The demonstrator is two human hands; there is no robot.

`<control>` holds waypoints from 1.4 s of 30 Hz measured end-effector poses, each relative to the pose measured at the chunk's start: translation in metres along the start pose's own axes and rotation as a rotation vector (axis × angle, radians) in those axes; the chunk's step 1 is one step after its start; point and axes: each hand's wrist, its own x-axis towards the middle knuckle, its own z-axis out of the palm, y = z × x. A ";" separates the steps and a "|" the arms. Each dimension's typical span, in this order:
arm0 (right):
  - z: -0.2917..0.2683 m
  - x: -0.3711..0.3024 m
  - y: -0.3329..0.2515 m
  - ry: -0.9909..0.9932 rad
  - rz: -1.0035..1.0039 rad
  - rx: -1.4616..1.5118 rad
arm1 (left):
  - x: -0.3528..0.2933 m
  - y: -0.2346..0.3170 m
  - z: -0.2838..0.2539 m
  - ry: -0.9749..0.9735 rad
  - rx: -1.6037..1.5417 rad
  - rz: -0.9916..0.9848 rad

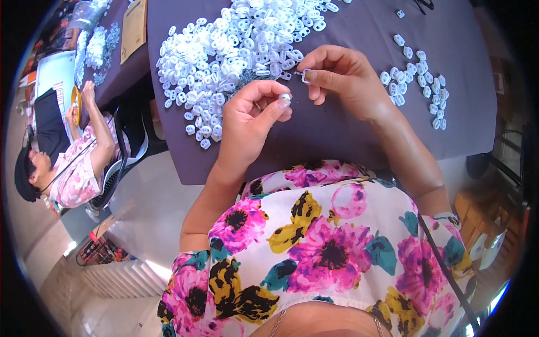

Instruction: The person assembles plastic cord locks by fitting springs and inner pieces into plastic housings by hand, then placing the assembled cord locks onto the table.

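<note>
My left hand (251,115) pinches a small white plastic piece (285,97) between thumb and fingers. To its right and slightly farther off, my right hand (347,76) grips another white plastic piece (306,76) with a thin metal spring (298,73) sticking out toward the left. The two pieces are apart. Just beyond my hands spreads a big heap of white oval two-hole pieces (196,62), which look like cord-lock parts. A tangle of small grey springs (242,80) lies at the heap's near side, partly hidden behind my left hand.
A looser group of white pieces (412,76) lies right of my right hand on the dark tablecloth (359,143). At left, a person (73,163) sits at another table, holding a yellow dish (76,104). A brown envelope (135,28) lies there. Cardboard boxes (477,216) stand at right.
</note>
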 end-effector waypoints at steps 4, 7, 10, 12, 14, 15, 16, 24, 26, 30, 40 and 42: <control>-0.001 0.000 0.000 -0.013 0.005 0.050 | 0.000 0.000 -0.001 -0.007 -0.062 0.000; -0.002 0.000 0.001 -0.022 0.000 0.062 | 0.001 -0.001 -0.002 -0.032 -0.062 -0.002; -0.002 0.001 0.001 -0.022 -0.006 0.060 | 0.001 -0.001 -0.003 -0.045 -0.058 -0.015; 0.000 0.000 0.000 -0.029 0.000 0.050 | 0.001 0.000 -0.003 -0.033 -0.058 -0.020; 0.000 0.000 -0.001 -0.042 0.002 0.055 | 0.001 0.000 -0.003 -0.022 -0.055 -0.024; 0.001 0.000 -0.001 -0.054 0.004 0.061 | 0.002 0.000 -0.003 -0.013 -0.060 -0.019; 0.001 -0.001 -0.001 -0.054 0.002 0.062 | 0.003 0.000 -0.004 -0.005 -0.065 -0.014; 0.002 -0.001 0.001 0.006 -0.127 0.030 | 0.003 -0.002 0.002 -0.032 0.014 0.035; 0.003 -0.001 0.003 -0.005 -0.139 0.027 | 0.003 0.000 0.007 -0.037 0.039 0.048; 0.004 -0.001 0.005 -0.044 -0.154 0.011 | 0.004 0.002 0.008 -0.061 0.044 0.019; 0.003 0.000 0.005 -0.026 -0.155 0.025 | 0.005 -0.007 0.006 0.014 -0.013 0.109; 0.001 0.001 0.006 -0.006 -0.126 0.052 | 0.003 -0.007 0.008 0.021 0.012 0.134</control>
